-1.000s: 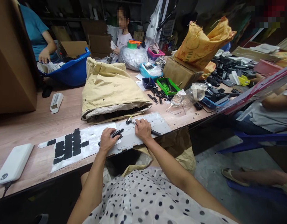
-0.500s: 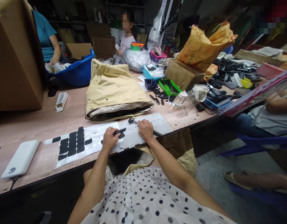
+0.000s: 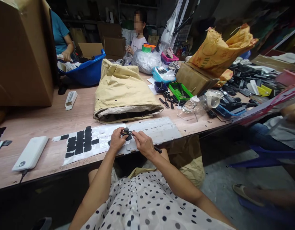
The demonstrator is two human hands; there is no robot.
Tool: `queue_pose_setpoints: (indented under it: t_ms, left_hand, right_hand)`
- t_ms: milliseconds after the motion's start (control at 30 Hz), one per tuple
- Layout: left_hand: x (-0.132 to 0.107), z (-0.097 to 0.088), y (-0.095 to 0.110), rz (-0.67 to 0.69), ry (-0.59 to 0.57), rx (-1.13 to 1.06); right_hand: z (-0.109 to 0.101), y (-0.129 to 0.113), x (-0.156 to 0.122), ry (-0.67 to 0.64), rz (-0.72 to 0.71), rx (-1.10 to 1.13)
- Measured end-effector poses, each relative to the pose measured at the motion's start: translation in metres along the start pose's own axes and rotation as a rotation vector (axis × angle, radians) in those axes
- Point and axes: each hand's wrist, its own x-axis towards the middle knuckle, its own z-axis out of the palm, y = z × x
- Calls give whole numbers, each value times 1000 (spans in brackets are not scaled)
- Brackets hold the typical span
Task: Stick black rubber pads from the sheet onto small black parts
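My left hand (image 3: 117,140) is closed on a small black part (image 3: 128,137) over a grey plastic sheet (image 3: 159,129) at the table's near edge. My right hand (image 3: 143,143) grips a small hammer (image 3: 126,130) by its black handle, with the metal head raised just above the black part and next to my left fingers. To the left lies a white backing sheet (image 3: 99,140) carrying several black adhesive pads (image 3: 79,144).
A tan sack (image 3: 123,91) lies open just behind the sheets. A white power bank (image 3: 30,153) sits at the left. A green tray (image 3: 179,91), black parts, a plastic jug (image 3: 211,97) and cardboard boxes crowd the right. Other people sit at the far left, back and right.
My right hand lifted the hammer off the grey sheet and brought it left toward my left hand. The view shifted left, so things sit further right in the frame.
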Motion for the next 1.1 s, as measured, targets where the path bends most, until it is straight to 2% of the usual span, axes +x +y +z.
queue_pose_setpoints:
  t_ms: [133, 233, 433, 600, 700, 833, 967, 1100]
  left_hand:
    - [1, 1, 0, 44, -7, 33]
    - [2, 2, 1, 27, -6, 45]
    - [2, 3, 2, 13, -4, 24]
    - [2, 1, 1, 9, -14, 33]
    - [2, 0, 0, 14, -17, 48]
    - [1, 0, -2, 28, -10, 58]
    - [1, -1, -5, 45, -23, 55]
    - [0, -3, -4, 46, -49, 49]
  right_hand:
    - [1, 1, 0, -8, -22, -47]
    - [1, 4, 2, -34, -20, -43]
    - [0, 11, 2, 74, 37, 18]
    - [4, 12, 0, 33, 25, 2]
    - [5, 16, 3, 65, 59, -7]
    - [3, 33, 14, 97, 129, -74]
    - [3, 55, 25, 25, 179, -200]
    - [7, 65, 29, -7, 170, -259]
